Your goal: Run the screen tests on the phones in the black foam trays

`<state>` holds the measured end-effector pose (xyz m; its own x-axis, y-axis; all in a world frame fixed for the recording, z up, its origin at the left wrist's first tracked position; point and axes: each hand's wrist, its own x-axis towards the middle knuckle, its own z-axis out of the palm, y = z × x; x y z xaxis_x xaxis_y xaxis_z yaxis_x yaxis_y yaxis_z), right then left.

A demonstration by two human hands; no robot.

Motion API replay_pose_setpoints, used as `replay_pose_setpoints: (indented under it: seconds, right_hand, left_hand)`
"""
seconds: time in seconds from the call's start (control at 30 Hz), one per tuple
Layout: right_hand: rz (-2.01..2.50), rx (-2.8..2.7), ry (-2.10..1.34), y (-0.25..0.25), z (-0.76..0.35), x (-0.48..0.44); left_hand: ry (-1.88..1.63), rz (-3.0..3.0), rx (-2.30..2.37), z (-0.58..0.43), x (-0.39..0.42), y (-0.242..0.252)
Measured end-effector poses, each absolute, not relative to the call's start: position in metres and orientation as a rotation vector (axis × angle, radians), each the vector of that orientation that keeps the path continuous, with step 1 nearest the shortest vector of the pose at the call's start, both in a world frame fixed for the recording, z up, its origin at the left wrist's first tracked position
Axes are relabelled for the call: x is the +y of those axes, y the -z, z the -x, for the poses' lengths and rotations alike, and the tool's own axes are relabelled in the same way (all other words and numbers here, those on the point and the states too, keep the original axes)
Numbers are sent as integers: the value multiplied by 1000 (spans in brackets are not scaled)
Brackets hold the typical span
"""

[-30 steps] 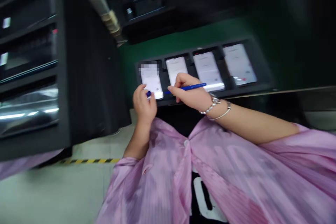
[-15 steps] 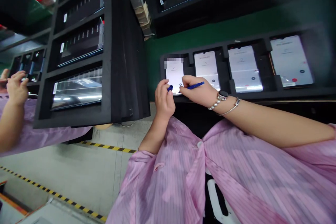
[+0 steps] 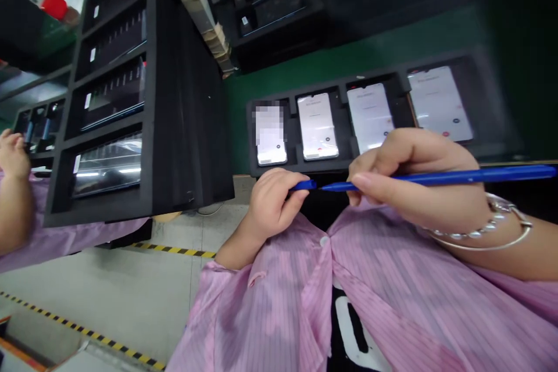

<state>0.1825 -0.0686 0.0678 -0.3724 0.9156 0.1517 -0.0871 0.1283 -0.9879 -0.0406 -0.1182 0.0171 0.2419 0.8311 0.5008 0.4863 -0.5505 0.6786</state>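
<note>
At the left edge of the frame is a co-worker's hand [image 3: 15, 154]; beside it, a black case [image 3: 187, 128] with phones in its slots fills the upper left. At centre, the left hand [image 3: 274, 200] pinches a blue cap [image 3: 305, 185], below a dark tray [image 3: 346, 133] holding four lit phones [image 3: 317, 126]. Right of centre, a blue pen [image 3: 440, 176] points left, its tip just beside the cap, the right hand [image 3: 429, 157] clamped around its barrel. Silvery bracelets [image 3: 483, 238] circle that wrist, lower right.
</note>
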Motion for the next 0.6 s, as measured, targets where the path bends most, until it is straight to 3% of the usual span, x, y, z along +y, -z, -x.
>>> replay_pose_setpoints:
  seconds: [0.37,0.6]
  right_hand:
    - [775,-1725,-1338,-65,-237,-59]
    - [217,-1915,-1091,-66,-254,-64]
  left_hand:
    - [-1084,-2381,952,-8,-89,-38]
    - [-1062,-2487,660,-44,-104,-61]
